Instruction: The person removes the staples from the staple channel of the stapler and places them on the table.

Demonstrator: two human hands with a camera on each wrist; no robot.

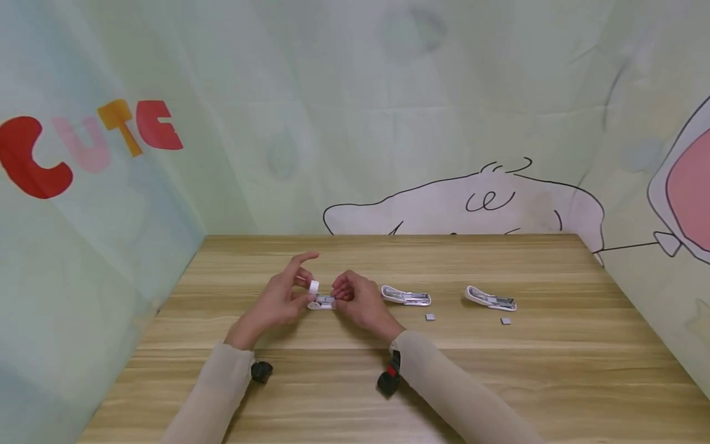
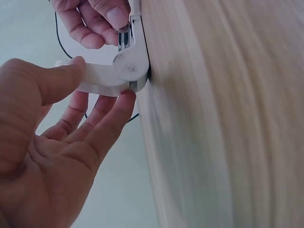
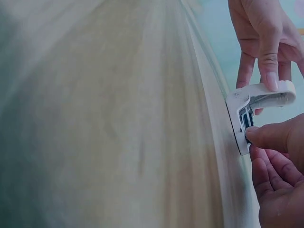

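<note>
A white stapler (image 1: 322, 304) stands folded wide open on the table, its lid (image 3: 263, 89) raised above the metal staple channel (image 3: 245, 118). My left hand (image 1: 283, 297) pinches the stapler near its hinge, thumb on the lid and fingertips on the other side, index finger raised in the head view. Over the channel, my right hand (image 1: 360, 302) brings thumb and fingertips together on a small dark-grey piece, seemingly a staple strip (image 3: 248, 138), mostly hidden by the fingers. The left wrist view shows the round hinge end (image 2: 130, 64) close to the tabletop.
Right of my hands lie a second open stapler (image 1: 407, 296) and a third open stapler (image 1: 491, 299). In front of them lie a small grey staple strip (image 1: 429, 317) and another staple strip (image 1: 505, 321). A printed cloth (image 1: 355, 123) hangs behind the wooden table (image 1: 333, 394).
</note>
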